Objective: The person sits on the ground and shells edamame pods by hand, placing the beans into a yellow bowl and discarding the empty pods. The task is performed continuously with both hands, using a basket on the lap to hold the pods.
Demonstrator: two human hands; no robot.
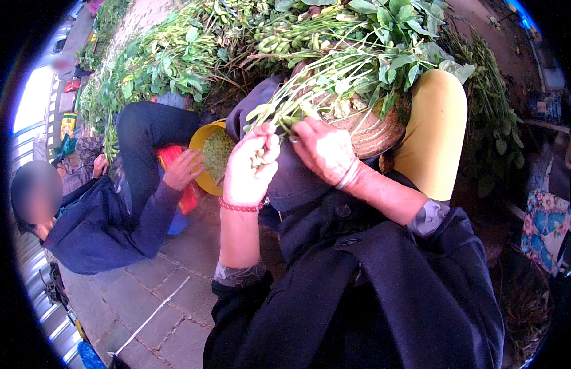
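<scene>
My left hand (254,163), with a red bead bracelet at the wrist, is curled palm up around several green pods at the tips of some stems. Close beside it, my right hand (324,150) pinches a green pod among the same stems. These belong to a bunch of leafy soybean plants (350,74) lying across my lap. Beneath the bunch is a round, ridged brown object (375,133), partly covered by leaves. Just left of my left hand stands a yellow bucket (199,143) holding a heap of small green pods or beans (217,154).
A co-worker (115,221) sits at the left, one hand (184,168) near the bucket's rim beside a red bag (189,198). Piled soybean plants (170,60) stretch across the front. More stalks (488,97) lie right of my knee (435,124). Paving (142,295) covers the ground at lower left.
</scene>
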